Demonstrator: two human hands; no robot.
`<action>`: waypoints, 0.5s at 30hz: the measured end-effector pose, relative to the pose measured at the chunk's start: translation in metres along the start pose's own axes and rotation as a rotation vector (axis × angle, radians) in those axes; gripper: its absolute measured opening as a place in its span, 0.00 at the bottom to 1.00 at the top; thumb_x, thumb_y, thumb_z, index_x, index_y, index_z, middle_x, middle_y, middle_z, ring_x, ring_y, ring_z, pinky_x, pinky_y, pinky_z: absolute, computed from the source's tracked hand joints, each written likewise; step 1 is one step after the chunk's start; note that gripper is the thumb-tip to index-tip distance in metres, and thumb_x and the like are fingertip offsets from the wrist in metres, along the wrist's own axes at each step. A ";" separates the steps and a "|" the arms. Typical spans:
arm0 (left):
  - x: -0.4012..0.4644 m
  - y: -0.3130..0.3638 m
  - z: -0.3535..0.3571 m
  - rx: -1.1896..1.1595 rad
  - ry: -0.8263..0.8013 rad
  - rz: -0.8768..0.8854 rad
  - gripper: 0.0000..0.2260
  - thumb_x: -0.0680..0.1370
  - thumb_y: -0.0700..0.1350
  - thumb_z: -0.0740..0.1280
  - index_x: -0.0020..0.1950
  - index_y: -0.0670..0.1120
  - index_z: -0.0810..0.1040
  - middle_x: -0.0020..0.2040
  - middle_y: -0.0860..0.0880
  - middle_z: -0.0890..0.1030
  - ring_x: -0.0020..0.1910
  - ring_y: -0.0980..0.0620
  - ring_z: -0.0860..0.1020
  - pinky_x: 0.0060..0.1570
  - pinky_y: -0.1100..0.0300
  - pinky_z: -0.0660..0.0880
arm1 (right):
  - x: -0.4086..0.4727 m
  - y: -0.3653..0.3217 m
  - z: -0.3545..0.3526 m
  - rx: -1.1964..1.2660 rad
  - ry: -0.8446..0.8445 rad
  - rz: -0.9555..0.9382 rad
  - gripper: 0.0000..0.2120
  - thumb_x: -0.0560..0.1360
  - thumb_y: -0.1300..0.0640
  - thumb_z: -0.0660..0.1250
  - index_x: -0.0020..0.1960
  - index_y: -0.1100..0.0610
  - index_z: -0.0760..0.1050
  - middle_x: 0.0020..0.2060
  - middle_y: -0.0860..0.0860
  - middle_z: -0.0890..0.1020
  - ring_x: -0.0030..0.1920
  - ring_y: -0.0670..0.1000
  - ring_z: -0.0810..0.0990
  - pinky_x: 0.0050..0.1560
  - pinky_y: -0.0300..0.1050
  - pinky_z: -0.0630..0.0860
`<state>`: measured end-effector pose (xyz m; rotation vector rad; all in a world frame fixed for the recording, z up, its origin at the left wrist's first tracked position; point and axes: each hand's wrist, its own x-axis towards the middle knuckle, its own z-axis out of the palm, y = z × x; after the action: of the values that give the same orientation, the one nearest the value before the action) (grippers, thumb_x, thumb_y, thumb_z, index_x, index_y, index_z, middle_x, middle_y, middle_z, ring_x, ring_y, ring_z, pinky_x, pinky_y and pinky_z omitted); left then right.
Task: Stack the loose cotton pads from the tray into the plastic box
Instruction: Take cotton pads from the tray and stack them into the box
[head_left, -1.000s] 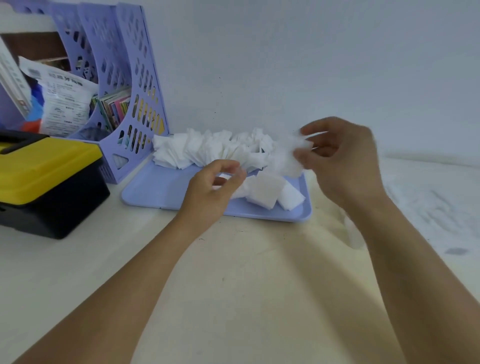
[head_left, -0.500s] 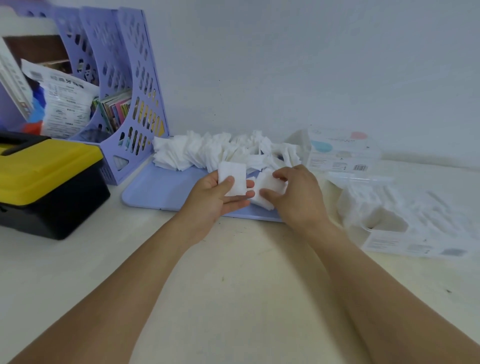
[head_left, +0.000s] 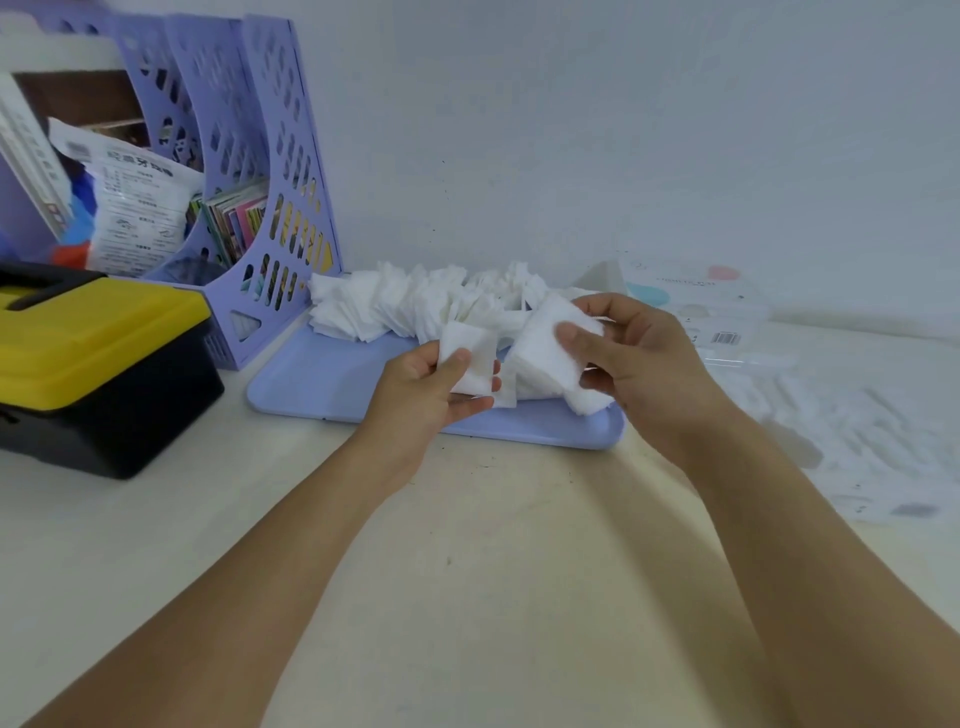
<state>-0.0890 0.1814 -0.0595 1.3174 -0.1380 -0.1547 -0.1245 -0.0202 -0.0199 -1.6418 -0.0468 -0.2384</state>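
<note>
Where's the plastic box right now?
In the head view the plastic box sits on the right, against the wall just beyond the tray's right end, behind the right hand.

Home or office desk setting: cream-coloured desk (head_left: 493, 545) against a plain wall, perforated lilac plastic file rack (head_left: 270, 171) holding booklets, yellow-lidded black toolbox (head_left: 98, 364).

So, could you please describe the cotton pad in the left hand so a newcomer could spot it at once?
Start at the lilac tray in front of the wall, with loose white cotton pads heaped along its far edge. Above its near edge, the left hand pinches one square cotton pad. Unlike the heap, it is lifted clear and smaller than the stack in the right hand.
</note>
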 end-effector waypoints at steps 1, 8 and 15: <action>-0.001 0.001 0.002 -0.014 -0.032 -0.021 0.09 0.85 0.42 0.62 0.59 0.47 0.81 0.53 0.45 0.87 0.53 0.45 0.85 0.49 0.57 0.83 | -0.003 -0.003 0.003 0.063 -0.074 -0.003 0.08 0.77 0.62 0.71 0.56 0.61 0.80 0.40 0.53 0.84 0.38 0.48 0.81 0.35 0.39 0.76; -0.011 0.005 0.012 -0.168 -0.267 -0.180 0.16 0.85 0.44 0.58 0.69 0.39 0.74 0.60 0.36 0.83 0.59 0.37 0.82 0.52 0.52 0.82 | -0.005 0.004 0.028 -0.120 -0.005 -0.216 0.06 0.76 0.66 0.72 0.52 0.61 0.83 0.44 0.61 0.85 0.37 0.59 0.82 0.34 0.54 0.82; -0.012 0.005 0.013 -0.200 -0.289 -0.238 0.18 0.87 0.46 0.54 0.71 0.38 0.72 0.61 0.35 0.82 0.58 0.37 0.82 0.52 0.52 0.83 | -0.001 0.012 0.022 -0.177 -0.040 -0.212 0.06 0.75 0.66 0.73 0.48 0.56 0.84 0.43 0.50 0.86 0.38 0.49 0.81 0.36 0.43 0.80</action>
<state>-0.1026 0.1729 -0.0518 1.1031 -0.2051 -0.5483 -0.1209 0.0006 -0.0334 -1.8192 -0.2361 -0.3803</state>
